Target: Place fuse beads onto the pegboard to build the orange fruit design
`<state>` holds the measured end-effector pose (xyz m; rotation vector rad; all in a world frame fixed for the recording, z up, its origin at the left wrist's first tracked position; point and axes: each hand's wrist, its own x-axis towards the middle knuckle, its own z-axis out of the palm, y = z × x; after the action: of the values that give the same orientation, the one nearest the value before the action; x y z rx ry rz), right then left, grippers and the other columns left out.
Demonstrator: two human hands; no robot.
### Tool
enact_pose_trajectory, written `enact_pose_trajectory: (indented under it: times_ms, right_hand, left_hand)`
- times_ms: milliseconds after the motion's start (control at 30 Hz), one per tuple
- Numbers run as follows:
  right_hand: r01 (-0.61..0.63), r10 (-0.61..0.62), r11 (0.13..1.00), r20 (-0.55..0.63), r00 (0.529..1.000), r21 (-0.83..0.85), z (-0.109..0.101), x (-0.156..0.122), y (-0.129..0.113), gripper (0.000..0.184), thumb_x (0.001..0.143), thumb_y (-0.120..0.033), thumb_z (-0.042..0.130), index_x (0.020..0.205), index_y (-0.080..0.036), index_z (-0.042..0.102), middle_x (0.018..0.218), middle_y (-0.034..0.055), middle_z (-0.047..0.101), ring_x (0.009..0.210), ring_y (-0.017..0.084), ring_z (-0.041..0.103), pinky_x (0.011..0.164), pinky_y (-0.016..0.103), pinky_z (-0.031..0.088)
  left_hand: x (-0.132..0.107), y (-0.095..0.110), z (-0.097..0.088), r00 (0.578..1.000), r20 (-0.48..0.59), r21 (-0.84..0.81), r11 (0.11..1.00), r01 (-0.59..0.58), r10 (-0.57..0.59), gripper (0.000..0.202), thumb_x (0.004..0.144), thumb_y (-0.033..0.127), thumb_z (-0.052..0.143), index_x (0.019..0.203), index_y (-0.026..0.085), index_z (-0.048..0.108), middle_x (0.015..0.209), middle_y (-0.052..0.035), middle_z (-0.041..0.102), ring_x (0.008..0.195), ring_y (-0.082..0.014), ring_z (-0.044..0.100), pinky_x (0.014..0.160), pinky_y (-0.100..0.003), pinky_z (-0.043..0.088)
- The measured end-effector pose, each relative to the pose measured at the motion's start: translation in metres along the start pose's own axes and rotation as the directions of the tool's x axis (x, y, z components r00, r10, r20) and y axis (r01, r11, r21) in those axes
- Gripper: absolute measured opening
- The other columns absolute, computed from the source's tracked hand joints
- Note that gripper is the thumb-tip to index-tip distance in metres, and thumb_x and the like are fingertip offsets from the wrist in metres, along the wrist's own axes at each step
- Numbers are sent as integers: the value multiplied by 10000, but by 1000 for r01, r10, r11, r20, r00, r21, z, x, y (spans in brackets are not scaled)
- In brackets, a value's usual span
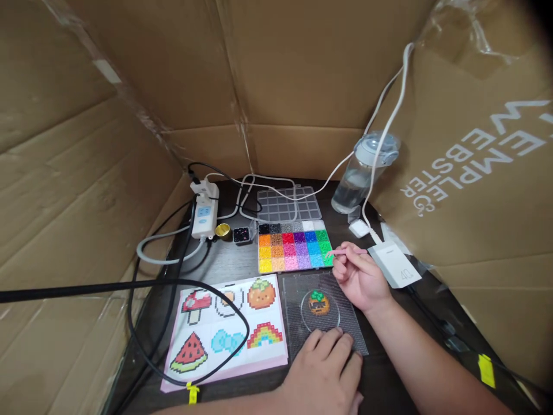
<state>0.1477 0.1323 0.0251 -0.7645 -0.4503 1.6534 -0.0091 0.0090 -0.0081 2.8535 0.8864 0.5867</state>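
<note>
My right hand (365, 282) is closed on a pair of pink tweezers (343, 252). Their tips reach the green compartments at the right side of a bead box (298, 248), where small beads are sorted by colour. Flat on the near edge of a clear pegboard (352, 328) rests my left hand (326, 360), fingers stretched out and holding nothing. Inside a circle on the board sits an orange bead figure (318, 304) with green leaves on top and a dark gap in its middle. Whether the tweezers grip a bead is too small to tell.
Left of the board lies a pattern sheet (242, 323), crossed by a black cable (247, 331). Behind stand a power strip (205, 210), a gold tin (223, 231), a small box of black beads (242, 234) and a water bottle (360, 173). A white charger (394, 264) is at right. Cardboard walls surround the table.
</note>
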Motion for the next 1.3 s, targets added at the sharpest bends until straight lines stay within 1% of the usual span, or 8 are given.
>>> enact_pose_trajectory:
  times_ms: [233,367,467,667,800,1033,1200,1300]
  right_hand:
    - [180,-193,892,11,981,-414,4,5,-2,224,738,-345,824,865,-181,737,724,27,676,607,135,650,573,274,581]
    - [341,-275,638,210,938,-690,29,19,-2,198,789,-373,772,845,-183,764,935,68,710,703,167,694,678,338,613]
    - [392,-266,473,296,917,-789,46,28,9,180,796,-354,752,845,-182,778,888,70,736,685,170,696,674,331,613]
    - [241,-230,563,130,964,-791,49,30,43,228,772,-380,764,847,-166,791,630,42,713,529,147,653,512,269,590]
    - [235,-243,548,117,963,-803,46,30,49,205,773,-349,763,858,-167,803,563,23,682,473,122,607,477,246,564]
    - [283,-263,492,169,950,-823,46,32,49,154,794,-301,736,864,-183,807,568,20,691,473,125,606,474,245,542]
    - [274,-265,485,159,951,-830,46,32,50,154,789,-303,735,856,-186,807,565,20,693,464,129,607,474,253,545]
    - [262,-259,491,149,954,-831,45,32,51,161,782,-306,740,857,-181,808,572,22,696,466,126,606,476,250,545]
  left_hand:
    - [-1,3,-6,998,57,-30,1000,-6,7,445,946,442,574,1254,121,577,1328,-114,543,1210,-267,501,941,-376,419]
    - [-1,4,-6,999,52,-20,1000,4,-3,413,954,437,561,1219,122,596,1312,-117,550,1203,-258,500,941,-360,412]
    - [-1,3,-5,999,41,-14,1000,7,-6,405,959,445,552,1209,130,603,1310,-109,553,1197,-251,502,940,-357,409]
    - [-4,4,11,997,-75,24,999,29,-27,394,929,518,594,1142,191,650,1266,-45,605,1155,-219,523,943,-333,403]
    - [-5,8,28,976,-213,51,997,63,-50,272,955,457,576,1057,232,689,1227,-18,642,1121,-210,545,933,-331,398]
    - [-2,9,31,958,-276,38,995,93,-79,171,974,356,571,980,262,714,1173,13,667,1088,-188,559,904,-309,390]
    - [-2,10,29,972,-222,51,995,85,-72,183,981,371,564,1013,267,711,1198,8,659,1103,-197,555,906,-315,385]
    - [-2,11,30,962,-259,39,994,100,-87,179,980,356,564,987,262,716,1175,10,668,1091,-189,562,911,-311,385]
